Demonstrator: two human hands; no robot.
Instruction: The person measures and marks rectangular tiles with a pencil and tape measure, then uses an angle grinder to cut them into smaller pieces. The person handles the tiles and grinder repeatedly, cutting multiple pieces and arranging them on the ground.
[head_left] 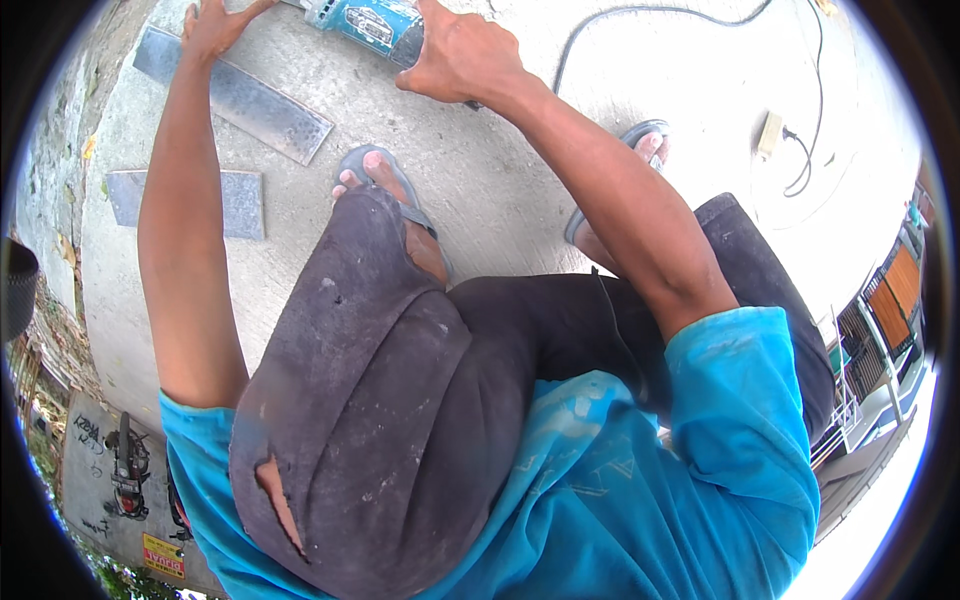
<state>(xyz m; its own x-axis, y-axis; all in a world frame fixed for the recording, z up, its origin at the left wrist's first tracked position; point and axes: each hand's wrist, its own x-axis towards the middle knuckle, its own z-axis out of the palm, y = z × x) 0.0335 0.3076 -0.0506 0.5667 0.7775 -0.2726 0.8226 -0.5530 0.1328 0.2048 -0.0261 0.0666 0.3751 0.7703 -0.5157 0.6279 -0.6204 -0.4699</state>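
A teal power tool with a dark rear end, seemingly an angle grinder (375, 25), lies across the top edge of the view, its front end cut off. My right hand (465, 55) is closed around the dark rear part of its body. To the left, my left hand (215, 28) has its fingers spread, with one digit stretched toward the tool's front end; its fingertips are partly out of view. Below that hand, a long grey tile strip (265, 108) lies slanted on the concrete, partly behind my left forearm. A shorter grey tile piece (235, 203) lies nearer me.
My sandalled feet (385, 175) stand on the concrete floor (500, 210). A black cable (640, 10) curves along the top right toward a pale socket block (770, 135) with a plug beside it. A motorbike (128, 468) stands at lower left; a railing (845, 390) is at far right.
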